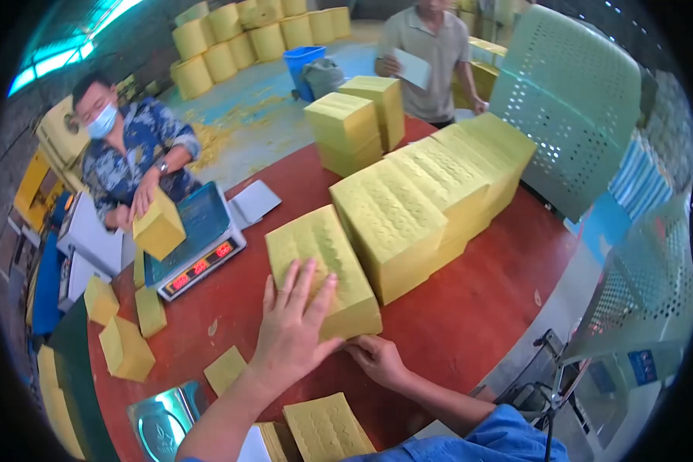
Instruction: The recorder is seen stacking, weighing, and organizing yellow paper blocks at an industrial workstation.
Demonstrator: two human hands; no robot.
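My left hand [294, 319] lies with spread fingers on the embossed top of a block of stacked yellow paper [313, 239]. My right hand [379, 360] is closed at that block's lower near corner; whatever its fingertips hold is hidden. The block stands on a red table [470, 308], beside a long row of similar yellow paper blocks [396, 208]. Close to my body lies another yellow paper stack [327, 427], partly cut off by the frame.
Across the table a masked co-worker [135, 150] holds a yellow block [159, 225] on a digital scale [200, 266]. Smaller yellow pieces [125, 350] and a shiny metallic packet [164, 422] lie left. Another person [427, 54] stands behind; perforated green chairs [566, 108] stand right.
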